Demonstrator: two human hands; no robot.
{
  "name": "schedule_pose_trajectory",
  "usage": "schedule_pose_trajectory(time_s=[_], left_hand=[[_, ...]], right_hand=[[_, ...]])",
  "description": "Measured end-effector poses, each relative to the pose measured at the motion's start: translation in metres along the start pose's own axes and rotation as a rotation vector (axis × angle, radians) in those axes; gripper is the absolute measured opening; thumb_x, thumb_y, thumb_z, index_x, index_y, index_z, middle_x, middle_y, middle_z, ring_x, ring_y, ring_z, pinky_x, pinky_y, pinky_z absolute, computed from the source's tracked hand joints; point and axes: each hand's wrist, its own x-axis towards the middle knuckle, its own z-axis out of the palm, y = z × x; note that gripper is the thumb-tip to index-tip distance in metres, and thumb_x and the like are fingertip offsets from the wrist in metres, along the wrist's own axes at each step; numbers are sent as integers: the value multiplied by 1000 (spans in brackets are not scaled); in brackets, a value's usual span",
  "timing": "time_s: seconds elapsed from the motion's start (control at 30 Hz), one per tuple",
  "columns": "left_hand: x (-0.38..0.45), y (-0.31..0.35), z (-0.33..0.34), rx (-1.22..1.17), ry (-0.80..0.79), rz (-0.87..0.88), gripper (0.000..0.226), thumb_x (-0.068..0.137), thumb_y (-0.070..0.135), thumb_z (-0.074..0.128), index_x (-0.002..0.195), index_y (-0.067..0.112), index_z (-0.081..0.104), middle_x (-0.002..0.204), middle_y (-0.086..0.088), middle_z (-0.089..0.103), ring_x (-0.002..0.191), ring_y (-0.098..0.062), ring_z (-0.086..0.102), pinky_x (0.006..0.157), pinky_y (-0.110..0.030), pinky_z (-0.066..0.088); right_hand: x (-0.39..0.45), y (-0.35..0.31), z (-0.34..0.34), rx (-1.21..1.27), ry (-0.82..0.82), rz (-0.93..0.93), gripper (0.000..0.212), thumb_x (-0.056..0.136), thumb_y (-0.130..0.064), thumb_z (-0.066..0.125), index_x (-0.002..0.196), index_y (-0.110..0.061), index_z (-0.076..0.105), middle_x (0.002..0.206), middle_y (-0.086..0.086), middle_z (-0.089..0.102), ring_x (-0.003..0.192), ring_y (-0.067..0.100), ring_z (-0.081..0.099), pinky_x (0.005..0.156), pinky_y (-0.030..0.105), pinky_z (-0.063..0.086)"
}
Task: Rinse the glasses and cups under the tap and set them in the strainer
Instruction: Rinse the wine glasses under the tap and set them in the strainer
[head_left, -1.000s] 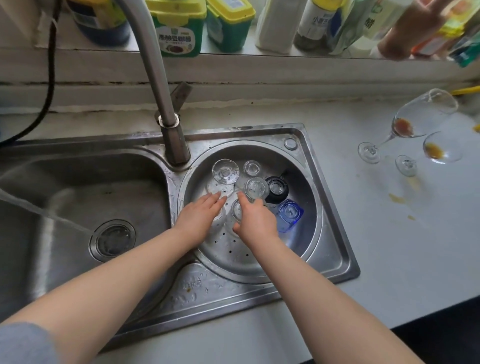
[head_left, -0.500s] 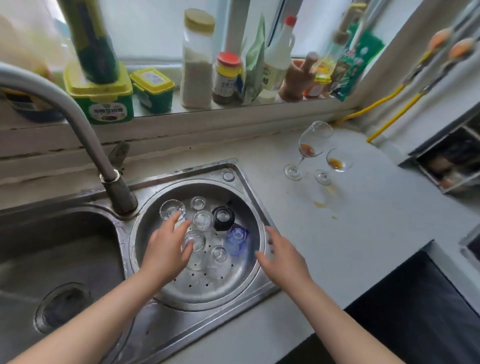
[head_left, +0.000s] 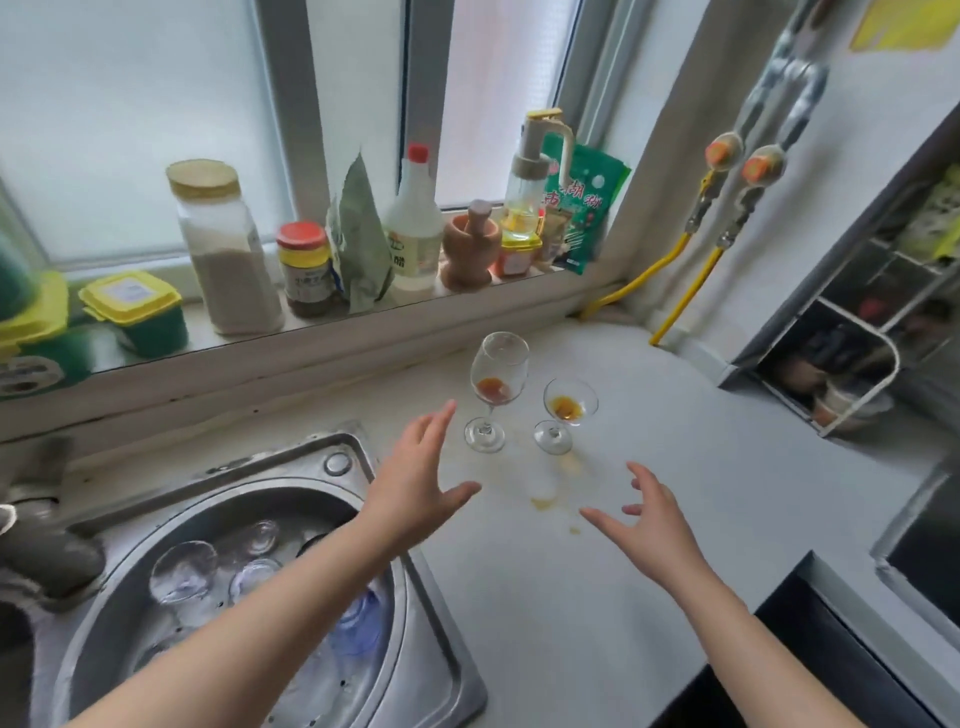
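Both hands had left the strainer (head_left: 415, 613); the left hand (head_left: 415, 488) and right hand (head_left: 649, 525), each grip spread and empty, hovered near the two stained wine glasses (head_left: 498, 384) standing upright on the table (head_left: 675, 441) beside the strainer.

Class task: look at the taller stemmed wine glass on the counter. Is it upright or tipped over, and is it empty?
Upright and not empty. The taller clear stemmed wine glass stands on its foot on the white counter, with a little orange-brown liquid pooled in its bowl.
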Motion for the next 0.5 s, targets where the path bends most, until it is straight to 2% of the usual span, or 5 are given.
schedule_pose_trajectory(time_s=[0.13, 0.2, 0.3, 0.43, 0.5], left_hand=[[69, 45, 39, -205, 160, -156, 114, 71, 38, 81, 153, 27, 2, 151, -1, 25, 138, -13, 26, 100, -19, 23], [97, 59, 54, -229, 275, -214, 123, 65, 35, 86, 153, 27, -1, 152, -3, 22, 139, -14, 23, 102, -21, 22], [127, 70, 69, -279, 397, -305, 133, 59, 30, 89, 151, 30, -7, 151, -5, 23, 137, -13, 26, 103, -24, 23], [149, 73, 83, -344, 518, -405, 134, 59, 24, 90, 151, 32, -7, 150, -6, 27, 132, -8, 33, 102, -20, 25], [154, 69, 89, -433, 585, -465, 129, 61, 20, 89, 150, 33, -3, 141, 1, 37, 117, 6, 45, 96, -14, 31]], right_hand=[[92, 5, -9, 79, -87, -87, 103, 71, -43, 81, 151, -24, 18, 149, 3, 26, 119, 15, 48, 97, 27, 40], [130, 4, -10, 86, -138, -141, 108, 68, -45, 82, 151, -26, 14, 151, 2, 21, 131, 17, 40, 107, 31, 36], [171, -1, -10, 77, -230, -214, 114, 68, -45, 83, 152, -26, 9, 155, 0, 13, 140, 15, 29, 110, 27, 28], [205, -6, -1, 33, -368, -285, 118, 67, -45, 83, 153, -26, 4, 157, 1, 6, 144, 14, 19, 112, 28, 24], [212, -6, 6, 27, -416, -306, 116, 68, -42, 83, 152, -25, 6, 156, 2, 8, 143, 14, 21, 110, 26, 25]])
